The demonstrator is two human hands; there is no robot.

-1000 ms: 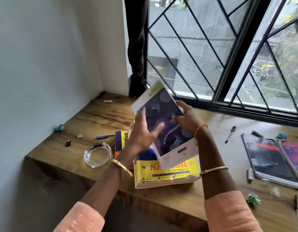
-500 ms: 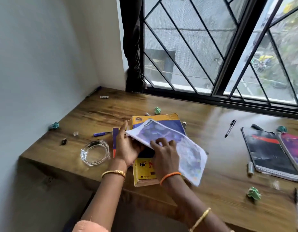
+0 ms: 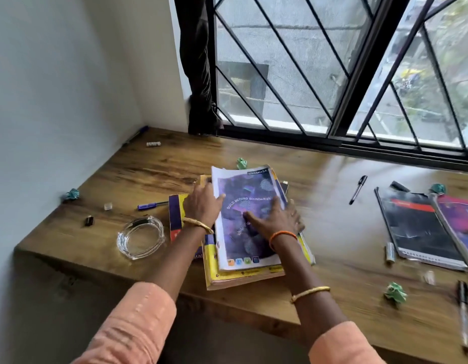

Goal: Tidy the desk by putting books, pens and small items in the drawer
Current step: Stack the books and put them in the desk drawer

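Both hands rest flat with fingers spread, left hand (image 3: 202,206) and right hand (image 3: 276,219), on the floppy purple-covered notebook (image 3: 244,219) topping the heavy yellow paperback stack (image 3: 227,275) at the wooden worktop's (image 3: 332,219) front edge, best lifted from beneath.

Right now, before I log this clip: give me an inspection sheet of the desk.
Surface: wooden desk, partly glossy.
Job's things: purple notebook tops the yellow book stack; two notebooks lie right; blue pen, black pen.
Clutter: glass ashtray, green paper balls.
Grippers: left hand touches the notebook's left edge; right hand presses flat on its cover.
Cables: nothing seen.
Surroundings: barred window, pale wall; no drawer visible.
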